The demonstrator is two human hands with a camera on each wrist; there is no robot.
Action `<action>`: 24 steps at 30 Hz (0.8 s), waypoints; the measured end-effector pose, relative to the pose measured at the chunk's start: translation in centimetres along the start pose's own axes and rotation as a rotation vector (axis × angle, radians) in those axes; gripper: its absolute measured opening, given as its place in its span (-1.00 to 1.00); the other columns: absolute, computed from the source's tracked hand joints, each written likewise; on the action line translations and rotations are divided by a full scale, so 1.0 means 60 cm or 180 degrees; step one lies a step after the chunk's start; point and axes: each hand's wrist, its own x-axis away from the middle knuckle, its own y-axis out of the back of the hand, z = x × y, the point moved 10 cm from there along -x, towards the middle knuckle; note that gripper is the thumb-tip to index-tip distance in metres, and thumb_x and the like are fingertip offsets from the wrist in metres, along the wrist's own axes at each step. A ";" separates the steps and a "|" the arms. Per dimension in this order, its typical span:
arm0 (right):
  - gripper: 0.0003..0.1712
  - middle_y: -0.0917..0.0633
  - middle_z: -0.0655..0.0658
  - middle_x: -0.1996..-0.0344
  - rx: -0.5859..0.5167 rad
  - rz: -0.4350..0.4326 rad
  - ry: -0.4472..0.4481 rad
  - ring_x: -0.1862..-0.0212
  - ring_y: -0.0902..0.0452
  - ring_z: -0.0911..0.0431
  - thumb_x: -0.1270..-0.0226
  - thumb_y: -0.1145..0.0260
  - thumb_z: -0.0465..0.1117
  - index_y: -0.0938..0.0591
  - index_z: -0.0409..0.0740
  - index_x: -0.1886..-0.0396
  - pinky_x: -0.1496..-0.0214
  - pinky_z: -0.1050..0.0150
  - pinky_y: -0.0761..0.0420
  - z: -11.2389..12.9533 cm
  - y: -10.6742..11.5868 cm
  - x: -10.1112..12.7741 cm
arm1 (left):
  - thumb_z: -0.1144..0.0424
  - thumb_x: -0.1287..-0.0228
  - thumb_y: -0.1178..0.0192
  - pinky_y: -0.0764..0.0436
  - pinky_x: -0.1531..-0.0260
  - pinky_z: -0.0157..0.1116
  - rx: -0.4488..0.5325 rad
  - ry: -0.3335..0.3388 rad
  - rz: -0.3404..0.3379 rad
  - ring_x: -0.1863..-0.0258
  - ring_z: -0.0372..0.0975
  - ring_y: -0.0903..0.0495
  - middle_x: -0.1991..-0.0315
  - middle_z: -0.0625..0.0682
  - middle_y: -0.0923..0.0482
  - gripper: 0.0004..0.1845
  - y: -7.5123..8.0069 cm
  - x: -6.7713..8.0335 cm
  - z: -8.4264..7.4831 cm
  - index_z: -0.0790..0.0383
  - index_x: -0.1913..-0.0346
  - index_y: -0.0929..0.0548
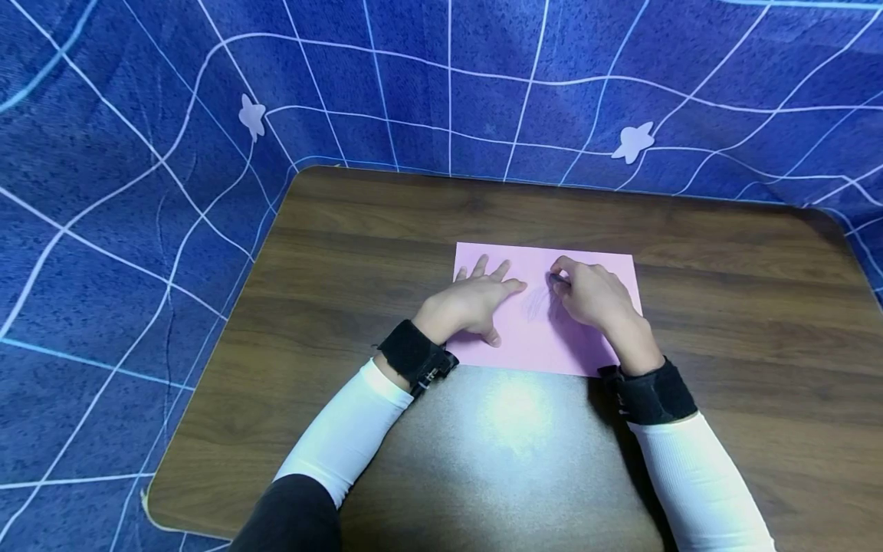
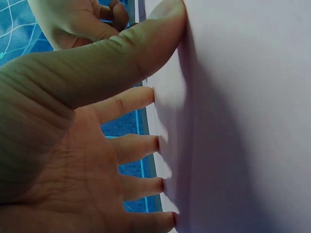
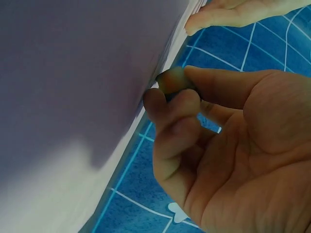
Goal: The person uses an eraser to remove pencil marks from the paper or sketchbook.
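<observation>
A pink sheet of paper (image 1: 531, 349) lies on the wooden table. My left hand (image 1: 474, 303) rests on its left part with the fingers spread and straight; in the left wrist view the fingertips touch the paper. Over the right part, my right hand (image 1: 595, 295) pinches a small dark block (image 3: 173, 81) between thumb and curled fingers. The block has a yellowish-brown face in the right wrist view, and its exact kind cannot be told. Faint greyish scribbled marks (image 1: 536, 303) show on the paper between the two hands, just left of the block.
The brown wooden tabletop (image 1: 331, 307) extends around the paper on every side. Blue cloth (image 1: 414, 92) with white lines and star shapes hangs behind the table and along its left side. A bright glare lies on the wood below the paper.
</observation>
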 end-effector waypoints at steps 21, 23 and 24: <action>-0.72 -0.78 -0.34 0.11 0.0087 -0.0167 -0.0043 0.10 -0.69 -0.26 -0.47 -0.16 -0.14 -0.65 -0.12 -0.04 0.17 -0.22 -0.61 0.000 0.003 -0.001 | 0.07 0.01 -0.60 0.19 -0.59 0.25 -0.0038 0.0020 0.0008 -0.66 0.14 0.45 -0.71 0.03 0.34 0.17 -0.003 -0.002 0.001 -0.24 -0.63 -0.11; -0.71 -0.79 -0.31 0.12 -0.0014 -0.0171 0.0157 0.11 -0.70 -0.24 -0.46 -0.19 -0.16 -0.65 -0.11 -0.07 0.13 -0.20 -0.61 0.013 -0.001 -0.004 | 0.07 0.00 -0.60 0.19 -0.59 0.25 -0.0044 0.0023 0.0010 -0.66 0.14 0.45 -0.71 0.03 0.34 0.16 -0.002 -0.002 0.001 -0.23 -0.63 -0.12; -0.71 -0.80 -0.29 0.13 -0.0070 -0.0159 0.0270 0.11 -0.70 -0.22 -0.46 -0.20 -0.17 -0.66 -0.11 -0.08 0.11 -0.20 -0.61 0.020 -0.004 -0.005 | 0.07 0.00 -0.60 0.19 -0.60 0.24 -0.0042 0.0026 0.0013 -0.66 0.14 0.45 -0.71 0.03 0.34 0.16 -0.003 -0.002 0.001 -0.23 -0.63 -0.11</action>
